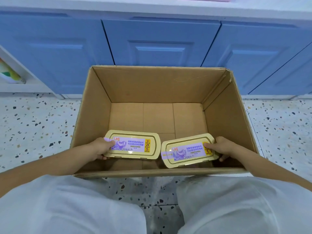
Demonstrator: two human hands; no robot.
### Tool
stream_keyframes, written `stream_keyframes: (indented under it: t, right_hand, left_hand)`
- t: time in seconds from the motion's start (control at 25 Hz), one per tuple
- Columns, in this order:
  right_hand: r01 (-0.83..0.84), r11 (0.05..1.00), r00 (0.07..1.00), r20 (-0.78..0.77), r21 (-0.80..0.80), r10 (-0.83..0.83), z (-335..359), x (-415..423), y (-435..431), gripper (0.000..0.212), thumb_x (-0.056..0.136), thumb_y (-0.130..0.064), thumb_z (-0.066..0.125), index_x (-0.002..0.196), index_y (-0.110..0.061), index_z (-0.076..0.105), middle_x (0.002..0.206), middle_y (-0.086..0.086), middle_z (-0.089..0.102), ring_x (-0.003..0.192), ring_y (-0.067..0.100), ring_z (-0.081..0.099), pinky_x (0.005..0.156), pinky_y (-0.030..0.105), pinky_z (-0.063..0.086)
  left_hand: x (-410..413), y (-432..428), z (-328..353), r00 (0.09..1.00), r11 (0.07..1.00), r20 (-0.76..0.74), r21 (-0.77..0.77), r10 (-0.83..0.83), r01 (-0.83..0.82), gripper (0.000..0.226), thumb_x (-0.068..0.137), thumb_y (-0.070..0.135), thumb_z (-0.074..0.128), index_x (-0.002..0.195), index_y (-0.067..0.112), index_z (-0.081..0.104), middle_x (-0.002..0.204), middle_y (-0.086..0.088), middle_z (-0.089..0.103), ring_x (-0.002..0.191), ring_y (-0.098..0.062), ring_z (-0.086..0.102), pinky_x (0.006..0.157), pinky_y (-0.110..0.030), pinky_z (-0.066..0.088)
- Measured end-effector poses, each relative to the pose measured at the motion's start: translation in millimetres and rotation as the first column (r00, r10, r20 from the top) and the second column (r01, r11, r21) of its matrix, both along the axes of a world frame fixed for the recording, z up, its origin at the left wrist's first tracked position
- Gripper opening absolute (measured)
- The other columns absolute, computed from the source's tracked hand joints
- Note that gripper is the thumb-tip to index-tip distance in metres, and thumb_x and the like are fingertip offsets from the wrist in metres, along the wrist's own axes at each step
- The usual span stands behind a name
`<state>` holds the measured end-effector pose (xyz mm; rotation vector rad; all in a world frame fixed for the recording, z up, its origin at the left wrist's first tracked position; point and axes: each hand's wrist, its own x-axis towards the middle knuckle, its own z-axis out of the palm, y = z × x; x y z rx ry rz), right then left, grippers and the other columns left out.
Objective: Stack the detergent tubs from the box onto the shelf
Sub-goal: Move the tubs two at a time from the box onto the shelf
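White trousers [67, 205] over both knees fill the bottom of the view, speckled terrazzo floor [33, 125] between and around them. Just past the knees an open cardboard box [158, 85] sits on the floor, both bare forearms reaching over its near edge. Left grip [99, 148] grasps the left end of the left tub [133, 144], thumb on the lid, fingers curled under. Right grip [222, 147] grasps the right end of the right tub [187, 152] the same way. Both tubs are cream with purple lid labels, inside the box along its near edge, left one by the near-left corner, right one by the near-right corner, and slanted. The tubs are close but apart. Cannot tell if they rest on the box bottom. The far half of the box bottom shows bare cardboard. Behind the box's far edge, blue cabinet doors [160, 43] under a white top.
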<state>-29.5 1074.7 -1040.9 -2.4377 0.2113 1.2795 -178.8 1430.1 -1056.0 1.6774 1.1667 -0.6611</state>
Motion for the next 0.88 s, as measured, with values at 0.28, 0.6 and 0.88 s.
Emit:
stream_keyframes:
  t: [0.28, 0.6, 0.88]
  right_hand:
    - [0.045, 0.994, 0.996, 0.074, 0.104, -0.053, -2, 1, -4, 0.028, 0.09, -0.031, 0.054, 0.073, -0.008, 0.056, 0.067, 0.004, 0.056, 0.055, 0.015, 0.047, 0.039, 0.02, 0.039]
    - [-0.16, 0.987, 0.899, 0.415, 0.01, 0.141, 27, -6, -3, 0.042, 0.092, -0.033, 0.05, 0.055, -0.015, 0.042, 0.057, 0.0, 0.047, 0.056, 0.017, 0.046, 0.047, 0.025, 0.028]
    - [-0.081, 0.975, 0.803, 0.593, 0.207, -0.059, 109, 11, -4, 0.044, 0.091, -0.034, 0.052, 0.054, -0.01, 0.051, 0.049, 0.002, 0.048, 0.049, 0.019, 0.046, 0.049, 0.028, 0.03]
  left_hand:
    - [-3, 1, -3, 0.997, 0.999, 0.075, 0.047, 0.011, -0.015, 0.015, 0.096, 0.02, 0.043, 0.107, 0.012, 0.048, 0.096, -0.009, 0.054, 0.082, -0.024, 0.052, 0.059, -0.031, 0.048]
    - [-1, 9, 19, 0.955, 0.953, 0.159, 0.215, -0.249, 0.213, 0.033, 0.093, 0.023, 0.048, 0.111, -0.003, 0.059, 0.105, -0.018, 0.064, 0.087, -0.031, 0.063, 0.054, -0.033, 0.059]
    - [14, 21, 103, 0.869, 0.916, 0.387, 0.367, -0.307, 0.16, 0.025, 0.092, 0.024, 0.051, 0.082, 0.004, 0.063, 0.082, -0.014, 0.066, 0.065, -0.023, 0.065, 0.044, -0.016, 0.05]
